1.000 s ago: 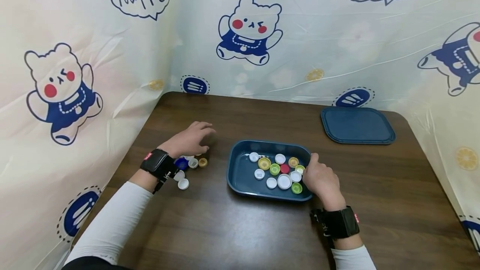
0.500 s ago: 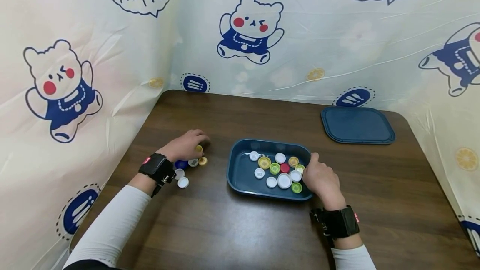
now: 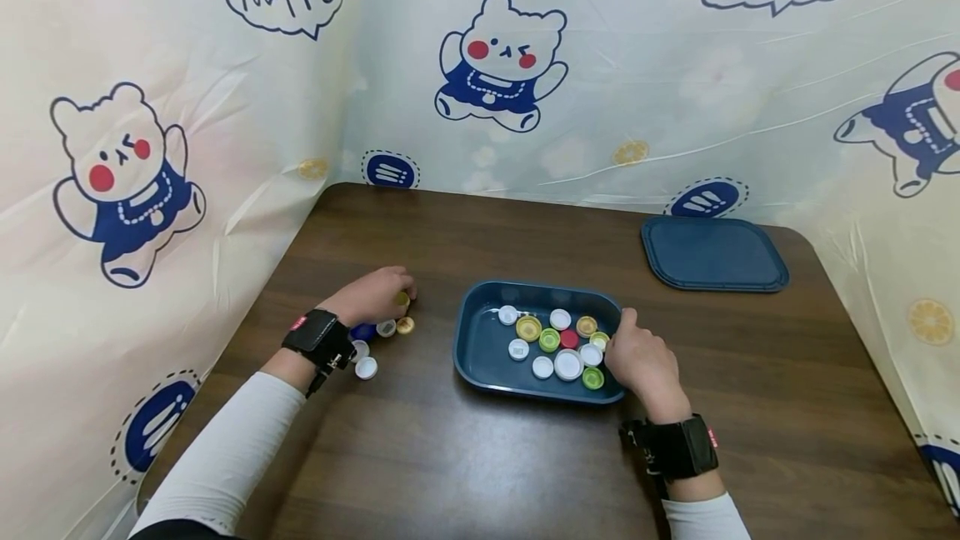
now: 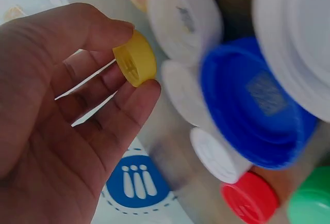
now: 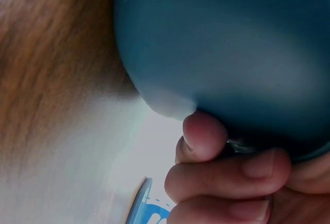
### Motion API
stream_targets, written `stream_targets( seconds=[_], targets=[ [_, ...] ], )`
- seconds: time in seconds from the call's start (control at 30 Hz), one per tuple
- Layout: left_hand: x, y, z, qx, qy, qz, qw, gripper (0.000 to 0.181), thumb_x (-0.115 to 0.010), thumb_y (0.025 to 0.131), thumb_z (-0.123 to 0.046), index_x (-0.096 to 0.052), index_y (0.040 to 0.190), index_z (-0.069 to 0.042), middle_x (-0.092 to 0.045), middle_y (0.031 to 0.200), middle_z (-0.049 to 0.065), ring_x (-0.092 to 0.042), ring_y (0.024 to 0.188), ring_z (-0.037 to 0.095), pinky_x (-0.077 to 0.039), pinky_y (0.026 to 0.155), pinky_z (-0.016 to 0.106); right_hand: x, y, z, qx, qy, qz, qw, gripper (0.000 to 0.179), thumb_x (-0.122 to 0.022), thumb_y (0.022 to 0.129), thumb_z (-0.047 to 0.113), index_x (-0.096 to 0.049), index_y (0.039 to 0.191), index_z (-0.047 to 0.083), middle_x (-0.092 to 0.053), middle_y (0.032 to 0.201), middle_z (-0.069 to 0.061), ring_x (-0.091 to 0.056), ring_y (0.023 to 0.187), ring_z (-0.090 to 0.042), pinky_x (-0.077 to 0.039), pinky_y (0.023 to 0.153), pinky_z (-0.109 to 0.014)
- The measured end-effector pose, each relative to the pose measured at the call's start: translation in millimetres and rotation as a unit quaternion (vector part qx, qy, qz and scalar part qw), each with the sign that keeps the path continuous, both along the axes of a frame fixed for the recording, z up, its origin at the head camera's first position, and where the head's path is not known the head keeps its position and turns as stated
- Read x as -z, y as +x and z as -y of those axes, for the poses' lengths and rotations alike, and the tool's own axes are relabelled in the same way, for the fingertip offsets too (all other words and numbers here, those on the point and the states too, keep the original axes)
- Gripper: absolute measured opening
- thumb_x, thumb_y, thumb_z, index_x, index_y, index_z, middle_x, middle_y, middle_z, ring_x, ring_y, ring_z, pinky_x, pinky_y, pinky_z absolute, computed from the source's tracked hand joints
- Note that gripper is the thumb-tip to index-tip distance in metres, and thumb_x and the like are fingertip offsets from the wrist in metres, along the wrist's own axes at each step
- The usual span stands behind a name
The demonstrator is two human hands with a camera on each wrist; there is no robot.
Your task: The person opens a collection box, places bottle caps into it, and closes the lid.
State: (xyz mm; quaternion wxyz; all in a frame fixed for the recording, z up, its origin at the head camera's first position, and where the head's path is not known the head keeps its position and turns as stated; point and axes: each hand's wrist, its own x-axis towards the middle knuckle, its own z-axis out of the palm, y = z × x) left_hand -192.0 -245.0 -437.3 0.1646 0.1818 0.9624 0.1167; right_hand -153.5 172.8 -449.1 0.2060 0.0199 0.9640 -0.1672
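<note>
Between thumb and fingertip, my left hand (image 3: 371, 297) pinches a yellow bottle cap (image 4: 137, 60), held over the left side of the table. Close by lie loose caps: a blue cap (image 4: 260, 102), a red cap (image 4: 250, 197), a green cap (image 4: 313, 199) and several white caps, one a small white cap (image 3: 366, 368) at the near end. My right hand (image 3: 645, 361) grips the right rim of a dark blue tray (image 3: 480, 382), its fingers curled at the edge in the right wrist view. Inside the tray are several white, yellow, green and red caps, including a large white cap (image 3: 568, 365).
A flat dark blue tray or lid (image 3: 715, 252) lies at the back right of the brown wooden table (image 3: 465, 473). A printed curtain (image 3: 645, 65) with bears hangs behind and along both sides.
My left hand has come down and back to the caps and now pinches the yellow cap. My right hand and the tray stay in place.
</note>
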Motion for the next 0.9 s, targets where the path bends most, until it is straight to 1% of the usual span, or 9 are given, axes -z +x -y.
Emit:
stream_targets(
  seconds=[0.07, 0.17, 0.23, 0.4, 0.53, 0.67, 0.73, 0.9],
  targets=[
    [-3.2, 0.7, -4.5, 0.005, 0.001, -0.012, 0.9999, 0.022, -0.07, 0.089, -0.006, -0.072, 0.11, -0.005, -0.061, 0.107, 0.009, -0.058, 0.094, 0.022, -0.053, 0.087, 0.042, 0.0, 0.0, 0, 0.0, 0.0, -0.001, 1.0, 0.054, -0.043, 0.103, 0.022, -0.026, 0.147, -0.004, -0.063, 0.113, -0.033, -0.062, 0.085, -0.037, -0.051, 0.069, -0.051],
    [-10.8, 2.1, -13.9, 0.024, 0.006, -0.031, 0.9992, 0.021, -0.07, 0.089, -0.007, -0.072, 0.11, -0.005, -0.061, 0.106, 0.008, -0.058, 0.091, 0.021, -0.054, 0.083, 0.039, -0.5, 0.2, -1, -0.003, -0.001, -0.003, 1.0, 0.054, -0.043, 0.103, 0.022, -0.026, 0.147, -0.004, -0.063, 0.111, -0.033, -0.062, 0.085, -0.038, -0.051, 0.069, -0.052],
    [-16.7, 2.7, -22.4, 0.036, 0.01, -0.036, 0.9986, 0.022, -0.071, 0.089, -0.008, -0.073, 0.11, -0.005, -0.061, 0.106, 0.007, -0.058, 0.09, 0.019, -0.055, 0.082, 0.037, -1.0, 0.1, -1, -0.005, -0.002, -0.004, 1.0, 0.053, -0.043, 0.103, 0.022, -0.026, 0.146, -0.005, -0.063, 0.11, -0.032, -0.063, 0.084, -0.038, -0.05, 0.069, -0.052],
    [-32.7, 3.0, -50.5, 0.059, 0.023, -0.035, 0.9974, 0.022, -0.072, 0.09, -0.009, -0.073, 0.112, -0.007, -0.061, 0.105, 0.004, -0.059, 0.091, 0.019, -0.056, 0.083, 0.035, -2.5, 0.1, -2, -0.008, -0.004, -0.009, 0.9999, 0.052, -0.043, 0.104, 0.022, -0.027, 0.145, -0.006, -0.063, 0.109, -0.033, -0.063, 0.084, -0.039, -0.05, 0.069, -0.053],
    [-41.5, 5.5, -74.3, 0.084, 0.014, -0.052, 0.995, 0.02, -0.072, 0.091, -0.011, -0.073, 0.11, -0.01, -0.06, 0.102, 0.003, -0.057, 0.09, 0.018, -0.056, 0.083, 0.033, -2.1, 0.2, -2, -0.008, -0.004, -0.011, 0.9999, 0.052, -0.044, 0.104, 0.022, -0.027, 0.145, -0.006, -0.063, 0.109, -0.033, -0.063, 0.083, -0.039, -0.05, 0.068, -0.053],
    [-45.9, 10.6, -95.6, 0.102, 0.015, -0.056, 0.9931, 0.021, -0.072, 0.091, -0.012, -0.073, 0.111, -0.009, -0.059, 0.101, 0.003, -0.056, 0.092, 0.018, -0.055, 0.083, 0.031, -1.5, 0.7, -1, -0.009, -0.005, -0.01, 0.9999, 0.054, -0.044, 0.104, 0.022, -0.027, 0.146, -0.006, -0.064, 0.109, -0.033, -0.063, 0.083, -0.039, -0.051, 0.068, -0.053],
    [-46.6, 12.9, -105.1, 0.112, 0.017, -0.048, 0.9925, 0.022, -0.073, 0.091, -0.011, -0.073, 0.113, -0.009, -0.059, 0.102, 0.003, -0.055, 0.093, 0.018, -0.055, 0.083, 0.03, -1.2, 0.9, -1, -0.008, -0.004, -0.009, 0.9999, 0.054, -0.044, 0.104, 0.022, -0.026, 0.147, -0.005, -0.064, 0.11, -0.033, -0.063, 0.083, -0.039, -0.051, 0.069, -0.053],
    [-42.3, 15.7, -124.4, 0.149, -0.002, -0.038, 0.9881, 0.023, -0.072, 0.093, -0.013, -0.073, 0.115, -0.009, -0.058, 0.103, 0.002, -0.054, 0.093, 0.016, -0.053, 0.083, 0.027, -0.7, 0.5, -1, -0.007, -0.004, -0.011, 0.9999, 0.053, -0.044, 0.104, 0.022, -0.027, 0.147, -0.005, -0.064, 0.11, -0.033, -0.063, 0.083, -0.039, -0.051, 0.07, -0.053]
  ],
)
